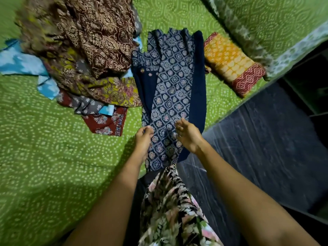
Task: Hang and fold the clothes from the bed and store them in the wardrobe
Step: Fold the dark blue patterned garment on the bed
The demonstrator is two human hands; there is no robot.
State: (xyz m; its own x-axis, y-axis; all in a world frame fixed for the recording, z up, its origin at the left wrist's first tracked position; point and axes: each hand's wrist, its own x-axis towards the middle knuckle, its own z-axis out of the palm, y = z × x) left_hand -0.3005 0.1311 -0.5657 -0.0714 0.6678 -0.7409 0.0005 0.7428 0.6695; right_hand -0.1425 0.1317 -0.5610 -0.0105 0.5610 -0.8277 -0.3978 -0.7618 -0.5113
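A navy blue printed garment lies lengthwise on the green bed, its near end hanging over the bed's edge. My left hand pinches the garment's left edge near that end. Over its right side, my right hand hovers or lightly touches the cloth with relaxed fingers. A heap of unfolded clothes in brown, yellow, grey, red and light blue prints lies to the left of the garment.
A folded yellow and red cloth lies on the bed to the right of the navy garment. Behind it is a green patterned pillow or bedding. Dark floor is at right beside the bed.
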